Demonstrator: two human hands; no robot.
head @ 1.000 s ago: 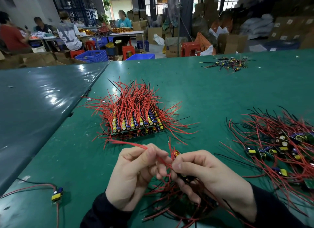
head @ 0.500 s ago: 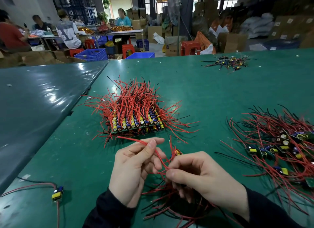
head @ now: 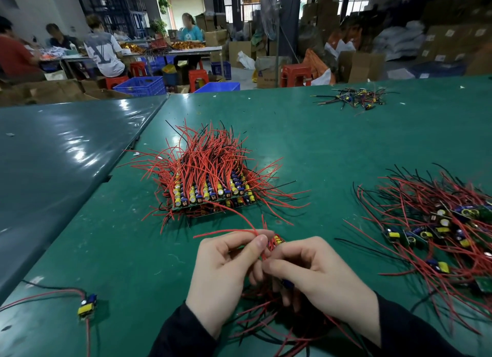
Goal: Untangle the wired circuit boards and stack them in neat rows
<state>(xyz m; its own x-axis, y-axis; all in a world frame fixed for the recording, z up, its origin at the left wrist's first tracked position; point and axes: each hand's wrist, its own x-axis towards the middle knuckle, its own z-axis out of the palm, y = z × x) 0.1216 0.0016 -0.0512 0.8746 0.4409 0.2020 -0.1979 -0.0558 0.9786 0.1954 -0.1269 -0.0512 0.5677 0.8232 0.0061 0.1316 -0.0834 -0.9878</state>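
While your two hands work close to your chest, they share one small bundle of wired boards (head: 277, 243): your left hand (head: 226, 274) pinches a red wire between thumb and forefinger, and your right hand (head: 316, 279) curls its grip round the wires and a board below, probably so one board can be drawn free while the rest stays steady. More loose red wires (head: 271, 319) trail under your wrists onto the green tabletop (head: 127, 250). To your left a single board (head: 87, 304) lies apart with its wires. To your right sits the tangled pile (head: 436, 234), likely the supply yet to be sorted. Ahead, the neat stack (head: 213, 191) holds boards in rows, wires all fanned away from you, which keeps the rows flat. Farther off, a small heap of dark wires (head: 354, 98) rests near the far edge. Beyond, people sit at another table among cardboard boxes (head: 269, 74); the print on them is too blurred to read.
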